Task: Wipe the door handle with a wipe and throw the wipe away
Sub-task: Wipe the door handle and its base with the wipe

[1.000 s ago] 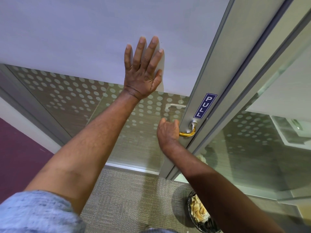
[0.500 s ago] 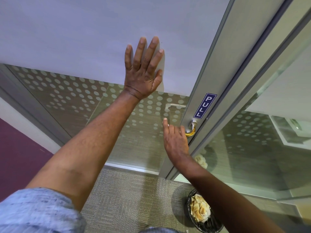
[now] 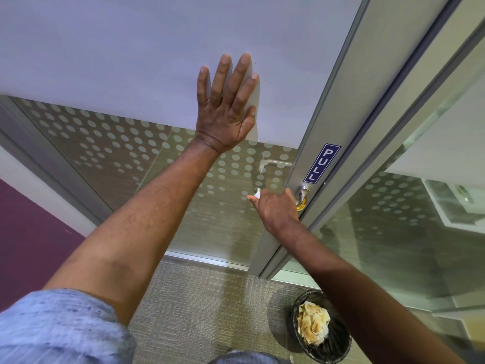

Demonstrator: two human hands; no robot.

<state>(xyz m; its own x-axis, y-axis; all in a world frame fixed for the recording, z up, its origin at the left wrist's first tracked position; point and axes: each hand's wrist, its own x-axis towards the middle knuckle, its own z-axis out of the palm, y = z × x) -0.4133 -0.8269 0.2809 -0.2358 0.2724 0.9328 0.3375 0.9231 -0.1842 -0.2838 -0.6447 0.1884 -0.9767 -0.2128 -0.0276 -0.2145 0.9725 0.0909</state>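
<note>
The metal door handle sticks out from the door's grey edge frame, just below a blue PULL sign. My right hand is closed over the handle's lever and hides most of it. A bit of the white wipe pokes out at the left of my fingers, by the lever's tip. My left hand lies flat, fingers spread, on the frosted glass of the door, above and left of the handle.
A black mesh waste bin with crumpled paper stands on the carpet at lower right, under my right forearm. A glass wall is to the right of the door; a purple floor area lies at left.
My right hand, fingers stretched up beside the handle half a second ago, has closed over the lever again; the wipe's white edge now shows. My left hand has stayed put.
</note>
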